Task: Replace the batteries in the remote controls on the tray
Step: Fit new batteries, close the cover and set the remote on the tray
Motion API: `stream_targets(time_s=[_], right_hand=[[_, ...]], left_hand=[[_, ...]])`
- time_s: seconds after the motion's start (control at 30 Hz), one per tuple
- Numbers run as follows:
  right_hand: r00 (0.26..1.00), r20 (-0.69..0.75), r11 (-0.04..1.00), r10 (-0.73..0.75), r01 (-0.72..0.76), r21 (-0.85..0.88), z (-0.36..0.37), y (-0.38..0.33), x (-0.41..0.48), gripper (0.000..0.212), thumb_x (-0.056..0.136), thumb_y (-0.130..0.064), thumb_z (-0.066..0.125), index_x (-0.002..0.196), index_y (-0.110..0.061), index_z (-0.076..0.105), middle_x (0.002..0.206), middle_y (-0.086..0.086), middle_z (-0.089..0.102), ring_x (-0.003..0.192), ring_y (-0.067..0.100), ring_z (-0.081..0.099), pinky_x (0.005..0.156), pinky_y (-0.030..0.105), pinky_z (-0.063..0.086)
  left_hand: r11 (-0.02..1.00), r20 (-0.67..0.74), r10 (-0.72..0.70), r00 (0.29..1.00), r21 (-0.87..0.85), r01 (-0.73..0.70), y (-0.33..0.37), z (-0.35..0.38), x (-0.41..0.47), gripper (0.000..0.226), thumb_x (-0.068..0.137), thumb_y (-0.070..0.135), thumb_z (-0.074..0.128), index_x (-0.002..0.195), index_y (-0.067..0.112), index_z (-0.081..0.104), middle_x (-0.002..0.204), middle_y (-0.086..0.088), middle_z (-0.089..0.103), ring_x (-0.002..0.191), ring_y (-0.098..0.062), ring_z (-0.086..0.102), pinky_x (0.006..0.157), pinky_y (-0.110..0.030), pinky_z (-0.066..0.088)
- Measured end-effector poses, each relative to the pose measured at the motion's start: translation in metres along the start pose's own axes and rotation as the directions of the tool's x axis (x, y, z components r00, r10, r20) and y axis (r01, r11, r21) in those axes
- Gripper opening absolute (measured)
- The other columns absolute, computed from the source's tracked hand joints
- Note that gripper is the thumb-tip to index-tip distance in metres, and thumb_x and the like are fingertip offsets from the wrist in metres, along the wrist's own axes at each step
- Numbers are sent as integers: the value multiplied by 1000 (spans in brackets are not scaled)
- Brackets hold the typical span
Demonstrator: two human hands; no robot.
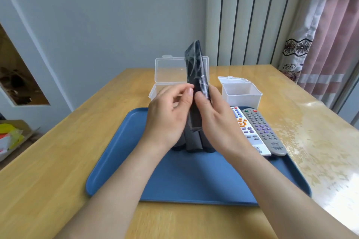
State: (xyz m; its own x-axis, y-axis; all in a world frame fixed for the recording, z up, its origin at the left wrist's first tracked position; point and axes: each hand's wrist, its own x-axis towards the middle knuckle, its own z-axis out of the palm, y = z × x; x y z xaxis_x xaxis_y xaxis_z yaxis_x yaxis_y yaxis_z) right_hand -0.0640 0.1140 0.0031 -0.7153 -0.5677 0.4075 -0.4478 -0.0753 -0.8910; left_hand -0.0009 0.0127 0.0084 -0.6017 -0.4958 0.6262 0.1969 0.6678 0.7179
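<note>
A blue tray (174, 176) lies on the wooden table (58, 161). A white remote (246, 130) and a grey remote (262, 128) lie side by side on its right part, and dark remotes (192, 141) lie at its middle, partly hidden under the hands. Just beyond the tray's far edge stand two clear plastic boxes, the left box (169, 72) with its lid upright and the right box (240, 93) with its lid tipped back; what they hold cannot be told. Above the tray's middle a black remote (195, 60), wrapped in clear film, stands nearly upright. The right hand (217, 120) grips its lower half, thumb on the near face and fingers curled behind. The left hand (167, 114) has curled fingers, its thumb and forefinger pinching the remote's left edge. Both forearms reach in from the near side, wrists raised.
</note>
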Motion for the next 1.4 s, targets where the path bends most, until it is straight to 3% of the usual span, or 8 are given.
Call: stream_targets(time_s=[0.13, 0.23, 0.4, 0.77, 1.03, 1.13, 1.2, 1.4], right_hand=[[947, 287, 825, -147, 277, -492, 13, -5, -15, 65, 91, -51, 52, 149, -38, 26, 118, -5, 51, 100, 17, 56, 86, 34, 48], [892, 403, 792, -205, 393, -467, 18, -11, -23, 63, 93, -59, 47, 149, -33, 33, 125, -3, 49, 113, 18, 51, 96, 33, 44], [913, 399, 675, -88, 350, -650, 13, -1, -13, 40, 97, -42, 47, 133, -28, 55, 123, -2, 58, 114, 25, 47, 96, 42, 43], [861, 500, 473, 93, 403, -783, 18, 24, -15, 36, 96, -44, 42, 129, -32, 50, 124, -10, 54, 131, 17, 37, 87, 40, 33], [872, 486, 481, 50, 406, -777, 21, 20, -16, 38, 96, -47, 45, 132, -36, 50, 130, -12, 53, 128, 17, 39, 93, 39, 33], [878, 477, 482, 45, 400, -780, 20, 19, -15, 37, 96, -49, 45, 130, -36, 51, 129, -12, 54, 126, 17, 40, 93, 39, 33], [885, 464, 472, 37, 394, -789, 20, 20, -15, 38, 96, -49, 45, 131, -36, 50, 128, -11, 55, 125, 17, 41, 94, 40, 33], [882, 471, 415, 23, 420, -807, 27, 16, -15, 36, 95, -51, 43, 123, -32, 55, 125, -7, 52, 126, 20, 39, 95, 42, 33]], left_hand=[[832, 44, -428, 903, -370, 413, 0, -19, 12, 34, 88, 37, 66, 112, 18, 52, 96, -5, 70, 82, -19, 69, 72, -39, 57], [866, 31, -441, 897, -248, 435, -4, -45, 20, 22, 84, 26, 63, 100, 11, 58, 85, -8, 67, 77, -25, 64, 76, -48, 55], [795, 281, -592, 756, 49, 604, -5, -82, 21, 20, 99, 23, 50, 86, 9, 57, 65, -13, 65, 50, -20, 60, 46, -25, 50], [699, 272, -704, 656, 430, 571, -62, -83, 19, 21, 96, 19, 52, 116, 16, 48, 106, -12, 67, 97, -32, 65, 93, -48, 50], [740, 289, -671, 683, 325, 589, -60, -70, 15, 22, 95, 6, 56, 89, 26, 48, 86, -3, 64, 82, -23, 62, 88, -35, 50], [745, 290, -656, 697, 394, 538, -60, -68, 13, 22, 94, 13, 60, 115, 17, 54, 97, 0, 61, 85, -15, 59, 77, -20, 46], [722, 265, -669, 694, 451, 524, -62, -67, 13, 44, 92, 16, 63, 133, 11, 50, 122, -7, 57, 106, -20, 58, 94, -28, 44], [739, 253, -637, 728, 471, 482, -66, -64, 15, 49, 90, 20, 65, 136, 22, 51, 125, -3, 52, 109, -18, 55, 95, -28, 41]])
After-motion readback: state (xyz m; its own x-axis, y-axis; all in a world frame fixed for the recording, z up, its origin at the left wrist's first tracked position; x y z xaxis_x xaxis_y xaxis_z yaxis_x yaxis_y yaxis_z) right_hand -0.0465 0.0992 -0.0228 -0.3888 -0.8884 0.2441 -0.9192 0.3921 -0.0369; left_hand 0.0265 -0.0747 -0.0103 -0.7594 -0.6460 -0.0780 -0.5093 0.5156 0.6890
